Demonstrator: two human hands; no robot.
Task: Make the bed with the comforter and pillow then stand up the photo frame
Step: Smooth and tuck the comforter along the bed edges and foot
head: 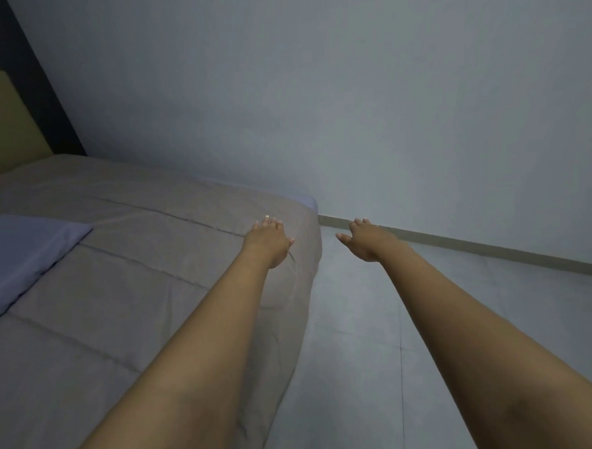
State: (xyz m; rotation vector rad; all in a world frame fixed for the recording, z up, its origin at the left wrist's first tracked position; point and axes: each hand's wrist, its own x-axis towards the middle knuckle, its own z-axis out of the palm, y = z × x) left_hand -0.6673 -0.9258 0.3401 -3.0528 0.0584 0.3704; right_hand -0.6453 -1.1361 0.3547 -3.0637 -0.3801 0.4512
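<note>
Both forearms bare to the frame's edge — no sleeves; short, pale nails on left grip [267, 240] and right grip [365, 239].

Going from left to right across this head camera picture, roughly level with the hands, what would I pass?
Blue sheet → grey comforter → left hand → right hand → floor.

Grey-brown quilted comforter [119, 285] lies spread over the bed, corner draped.

comforter [126, 288] on bed, left, floor [413, 338] right, wall [315, 103] behind
</note>
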